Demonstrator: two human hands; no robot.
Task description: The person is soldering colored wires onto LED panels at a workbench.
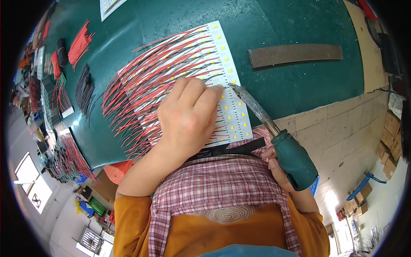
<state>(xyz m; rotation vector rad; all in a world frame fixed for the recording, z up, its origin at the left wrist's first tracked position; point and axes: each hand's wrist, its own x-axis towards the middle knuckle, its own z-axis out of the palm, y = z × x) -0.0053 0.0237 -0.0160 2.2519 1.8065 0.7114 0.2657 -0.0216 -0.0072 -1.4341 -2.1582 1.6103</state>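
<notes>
A white circuit board (222, 51) with yellow square LEDs lies on the green table. Rows of red and black wires (141, 81) fan out leftward from its pads. My left hand (188, 113) rests over the middle of the board, fingers bent together in a pinch close to the pads; what is between the fingertips is hidden. My right hand (276, 169), partly hidden by the tool, is closed round a soldering iron (295, 160) with a thick green handle. The iron's tip touches or hovers just above the board, right beside my left fingertips.
A flat brown strip (295, 55) lies to the right. Bundles of red wires (80, 45) and black wires (84, 90) lie at the left. Near the left table edge are wired boards (70, 154). Another white board (110, 6) shows at the top. Cardboard boxes (389, 132) stand beyond, right.
</notes>
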